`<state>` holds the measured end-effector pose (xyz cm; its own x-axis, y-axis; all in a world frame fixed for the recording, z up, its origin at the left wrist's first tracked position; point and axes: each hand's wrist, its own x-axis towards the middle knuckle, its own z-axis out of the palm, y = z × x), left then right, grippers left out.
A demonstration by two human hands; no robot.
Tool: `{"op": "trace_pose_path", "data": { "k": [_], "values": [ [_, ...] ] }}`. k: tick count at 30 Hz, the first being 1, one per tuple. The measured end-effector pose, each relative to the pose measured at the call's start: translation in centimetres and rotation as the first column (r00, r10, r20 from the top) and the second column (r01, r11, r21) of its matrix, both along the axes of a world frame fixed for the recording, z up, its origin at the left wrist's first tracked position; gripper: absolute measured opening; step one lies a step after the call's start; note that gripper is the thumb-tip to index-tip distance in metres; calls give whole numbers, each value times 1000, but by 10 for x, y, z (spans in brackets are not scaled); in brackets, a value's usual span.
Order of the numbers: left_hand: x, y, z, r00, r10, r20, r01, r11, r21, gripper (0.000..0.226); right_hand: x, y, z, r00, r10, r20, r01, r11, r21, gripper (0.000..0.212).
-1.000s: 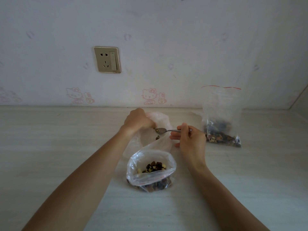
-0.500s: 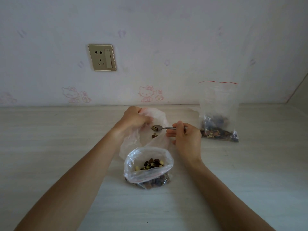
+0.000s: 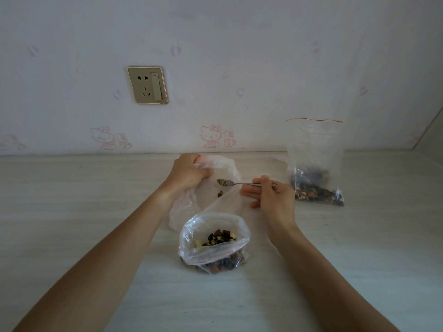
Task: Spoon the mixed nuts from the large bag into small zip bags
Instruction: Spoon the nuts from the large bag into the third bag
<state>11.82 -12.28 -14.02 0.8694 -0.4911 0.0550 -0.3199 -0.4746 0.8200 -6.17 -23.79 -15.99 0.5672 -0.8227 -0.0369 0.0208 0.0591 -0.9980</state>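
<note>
Two arms reach in from the bottom of the picture, one on each side. Both arms are bare all the way up to the edge of the view, so no sleeves show. The left hand [image 3: 189, 172] has no ring, no watch and no band on the wrist. The right hand [image 3: 273, 197] is just as plain, with nothing worn on the fingers or wrist. There are no gloves. The fingernails look short, with no bright paint on them.

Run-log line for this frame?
left hand: holds large bag open | right hand: spoon loaded, inside | open zip bag: part-filled | far zip bag: upright
</note>
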Motion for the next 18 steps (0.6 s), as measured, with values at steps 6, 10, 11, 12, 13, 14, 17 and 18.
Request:
{"op": "trace_pose_path", "data": {
  "k": [6,10,11,12,13,14,17,18],
  "values": [
    [-3,13,12,998,33,-50,-18,958,285,69,-1,1,-2,1000,-9,-9,9,999,-44,33],
    [-14,24,9,998,52,-47,-31,928,371,84,0,2,-2,1000,-13,-19,11,998,-61,34],
    [-18,25,6,998,53,-23,-40,922,386,83,0,3,-1,1000,-14,-22,13,998,-64,34],
    [-21,26,4,998,60,-8,-53,920,388,81,-1,3,0,1000,-17,-22,15,998,-68,34],
    [-24,26,1,998,69,2,-64,922,382,79,-2,4,1,1000,-19,-17,18,997,-71,34],
    [-27,26,-1,997,75,10,-73,925,373,75,-3,4,2,1000,-19,-8,18,997,-75,34],
    [-32,29,-4,996,89,31,-94,937,335,61,-10,6,6,1000,6,13,-5,996,-90,35],
    [-33,29,-5,995,96,39,-104,942,319,56,-14,6,6,1000,14,10,-13,994,-105,36]
  ]
}}
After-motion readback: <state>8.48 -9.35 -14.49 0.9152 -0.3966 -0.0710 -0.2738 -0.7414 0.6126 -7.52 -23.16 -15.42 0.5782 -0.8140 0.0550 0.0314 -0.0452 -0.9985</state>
